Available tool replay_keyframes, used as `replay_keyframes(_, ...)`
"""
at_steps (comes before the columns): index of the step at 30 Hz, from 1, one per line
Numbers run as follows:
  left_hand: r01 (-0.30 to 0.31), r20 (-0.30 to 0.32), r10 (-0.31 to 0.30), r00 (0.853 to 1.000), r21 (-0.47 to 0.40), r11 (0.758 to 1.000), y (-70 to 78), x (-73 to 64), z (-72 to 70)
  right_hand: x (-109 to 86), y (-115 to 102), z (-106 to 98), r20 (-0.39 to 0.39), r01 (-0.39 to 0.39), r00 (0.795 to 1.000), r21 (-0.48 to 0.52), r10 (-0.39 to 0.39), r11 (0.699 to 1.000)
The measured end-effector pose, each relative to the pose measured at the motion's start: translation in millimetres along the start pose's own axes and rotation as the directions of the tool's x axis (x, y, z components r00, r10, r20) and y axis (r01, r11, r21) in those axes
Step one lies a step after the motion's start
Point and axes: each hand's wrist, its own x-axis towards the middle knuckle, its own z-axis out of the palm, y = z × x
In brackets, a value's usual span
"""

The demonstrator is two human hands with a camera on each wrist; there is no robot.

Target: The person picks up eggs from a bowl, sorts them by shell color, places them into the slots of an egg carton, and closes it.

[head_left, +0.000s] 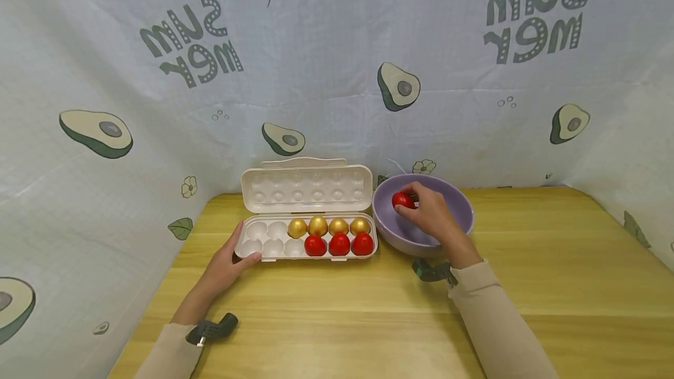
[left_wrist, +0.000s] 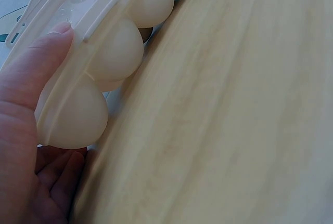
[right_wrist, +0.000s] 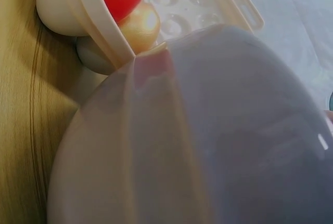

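A cream plastic egg carton (head_left: 281,256) lies with its lid (head_left: 308,189) folded back. Its right part holds several golden eggs (head_left: 318,226) in the back row and 3 red eggs (head_left: 339,245) in front. At the carton's left end, my left hand (head_left: 223,271) grips the rim; in the left wrist view the thumb (left_wrist: 47,57) presses on top and curled fingers (left_wrist: 60,180) are below. Over the purple bowl (head_left: 466,203), my right hand (head_left: 432,212) pinches a red egg (head_left: 402,200) between thumb and fingers. The bowl's wall hides most of this hand in the right wrist view.
Carton and bowl stand side by side, nearly touching, toward the back of a wooden table (head_left: 326,320). Behind them hangs a pale curtain (head_left: 337,75) printed with avocados. Dark wrist devices (head_left: 213,329) are worn on both arms.
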Motion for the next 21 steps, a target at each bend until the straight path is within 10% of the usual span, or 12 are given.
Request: replay_keyframes(21,-0.002,0.001,0.002,1.000,-0.011,1.000,1.1,-1.2,0.4,-0.3,-10.1,-2.4,-0.013,-0.005,1.000,0.035,0.006,0.999)
